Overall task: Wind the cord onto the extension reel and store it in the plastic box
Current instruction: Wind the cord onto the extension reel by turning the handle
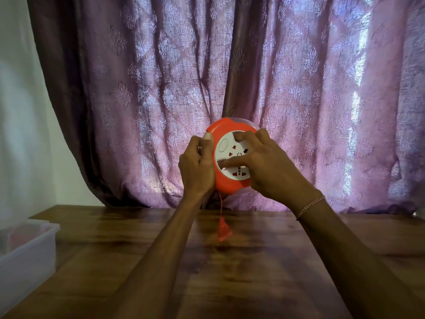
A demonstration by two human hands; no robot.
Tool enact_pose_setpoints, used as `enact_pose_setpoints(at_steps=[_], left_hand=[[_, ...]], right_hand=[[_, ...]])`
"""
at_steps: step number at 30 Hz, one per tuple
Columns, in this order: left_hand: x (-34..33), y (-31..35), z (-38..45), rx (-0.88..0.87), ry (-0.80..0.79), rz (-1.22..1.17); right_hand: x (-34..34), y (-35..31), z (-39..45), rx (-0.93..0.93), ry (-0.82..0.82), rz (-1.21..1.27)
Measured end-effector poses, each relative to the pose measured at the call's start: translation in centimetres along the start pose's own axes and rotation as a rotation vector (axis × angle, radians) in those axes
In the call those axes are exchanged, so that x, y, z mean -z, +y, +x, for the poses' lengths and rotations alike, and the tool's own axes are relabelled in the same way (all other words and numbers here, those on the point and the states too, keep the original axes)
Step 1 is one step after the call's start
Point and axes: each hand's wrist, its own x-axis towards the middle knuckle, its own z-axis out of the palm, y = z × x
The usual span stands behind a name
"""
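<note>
Right hand (264,166) fingers (232,161) spread on the white socket face, left hand (197,166) fingers curled gripping the orange extension reel (226,180) rim at 9 o'clock, reel raised above wooden surface (253,272), cord (221,203) and plug (223,231) dangling at 6 o'clock, plastic box (27,245) far left.

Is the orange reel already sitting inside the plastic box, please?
No, the orange reel is held up above the table by the left hand and right hand, while the plastic box stands off at the left.

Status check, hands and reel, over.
Left hand grips reel rim; right hand on its white face. Plug dangling on cord. Plastic box far left.
</note>
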Motion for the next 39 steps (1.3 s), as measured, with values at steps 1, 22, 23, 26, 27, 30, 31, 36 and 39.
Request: enact_pose_setpoints(at_steps=[1,22,23,26,27,30,31,36,39], left_hand=[[0.0,0.0,0.0,-0.009,-0.003,0.008],[-0.1,-0.5,-0.1,-0.004,-0.045,-0.01],[-0.1,-0.5,-0.1,-0.002,-0.048,-0.004],[-0.1,-0.2,-0.1,0.0,-0.048,0.013],[-0.1,-0.2,-0.2,0.006,-0.048,0.012],[-0.2,-0.1,-0.2,0.008,-0.053,0.017],[-0.2,-0.1,-0.1,-0.002,-0.052,0.027],[-0.2,0.1,-0.2,-0.051,-0.024,0.12],[-0.2,0.1,-0.3,-0.036,-0.011,0.109]], right_hand=[[0.0,-0.1,0.0,-0.011,0.01,-0.033],[-1.5,-0.5,-0.5,-0.225,0.327,0.141],[-1.7,-0.4,-0.5,-0.229,0.355,0.142],[-2.2,-0.6,-0.2,-0.258,0.438,0.159],[-2.4,-0.8,-0.1,-0.28,0.468,0.17],[-2.9,-1.4,0.0,-0.366,0.579,0.194],[-3.1,-1.6,0.0,-0.392,0.612,0.199],[-3.6,-2.2,0.2,-0.517,0.587,0.266],[-3.6,-1.9,-0.1,-0.444,0.585,0.261]])
